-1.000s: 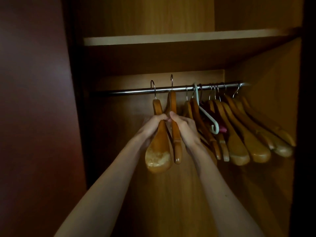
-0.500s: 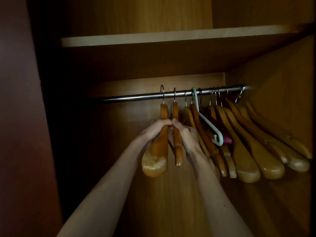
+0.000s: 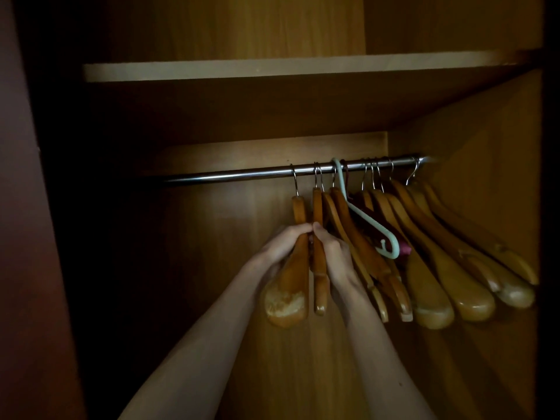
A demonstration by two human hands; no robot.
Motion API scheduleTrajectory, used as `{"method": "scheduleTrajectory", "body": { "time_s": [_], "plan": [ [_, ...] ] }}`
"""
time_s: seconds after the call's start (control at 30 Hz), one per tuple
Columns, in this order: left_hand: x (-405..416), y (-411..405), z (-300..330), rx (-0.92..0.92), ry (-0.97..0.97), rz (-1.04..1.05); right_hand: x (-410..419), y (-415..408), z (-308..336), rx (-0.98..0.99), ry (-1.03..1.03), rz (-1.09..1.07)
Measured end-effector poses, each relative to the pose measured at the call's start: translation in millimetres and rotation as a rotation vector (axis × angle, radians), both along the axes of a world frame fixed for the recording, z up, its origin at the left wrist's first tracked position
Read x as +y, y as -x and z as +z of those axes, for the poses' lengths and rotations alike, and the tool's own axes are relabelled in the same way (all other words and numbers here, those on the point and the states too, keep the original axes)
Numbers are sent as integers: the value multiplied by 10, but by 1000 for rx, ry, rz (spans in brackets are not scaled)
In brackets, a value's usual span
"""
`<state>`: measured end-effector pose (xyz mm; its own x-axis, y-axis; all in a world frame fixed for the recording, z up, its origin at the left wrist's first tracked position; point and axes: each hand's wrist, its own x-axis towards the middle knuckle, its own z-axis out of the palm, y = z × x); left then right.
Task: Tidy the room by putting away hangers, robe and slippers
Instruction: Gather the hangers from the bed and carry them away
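Observation:
Inside a dim wooden wardrobe, a metal rail (image 3: pixel 230 176) carries a row of wooden hangers. My left hand (image 3: pixel 281 247) grips the leftmost broad wooden hanger (image 3: pixel 288 295), whose hook sits on the rail. My right hand (image 3: pixel 335 253) grips the thinner wooden hanger (image 3: pixel 319 286) right beside it, also hooked on the rail. The two hands touch at the fingertips. To the right hang several more wooden hangers (image 3: pixel 430 286), a pale green plastic hanger (image 3: pixel 369 225) and a dark red one (image 3: pixel 404 251) among them. No robe or slippers are in view.
A shelf (image 3: pixel 272 71) runs across the wardrobe above the rail. The wardrobe's right side wall (image 3: pixel 491 147) stands close behind the last hangers. A dark reddish door panel (image 3: pixel 27 237) fills the left edge. The rail's left half carries nothing.
Both hands have slid the two left hangers to the right along the rail, closing them up against the row. The grips are unchanged.

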<state>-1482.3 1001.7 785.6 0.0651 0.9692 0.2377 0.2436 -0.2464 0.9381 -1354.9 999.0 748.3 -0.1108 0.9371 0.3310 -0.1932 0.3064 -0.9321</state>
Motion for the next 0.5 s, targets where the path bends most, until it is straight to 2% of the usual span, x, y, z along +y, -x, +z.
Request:
{"method": "scheduleTrajectory", "body": {
  "time_s": [0.3, 0.5],
  "plan": [
    [13, -100, -19, -8, 9, -38, -148, -22, -177, 108, -58, -50],
    [15, -148, -78, 21, -22, 53, -181, -69, -289, 101, -62, -64]
  ]
}}
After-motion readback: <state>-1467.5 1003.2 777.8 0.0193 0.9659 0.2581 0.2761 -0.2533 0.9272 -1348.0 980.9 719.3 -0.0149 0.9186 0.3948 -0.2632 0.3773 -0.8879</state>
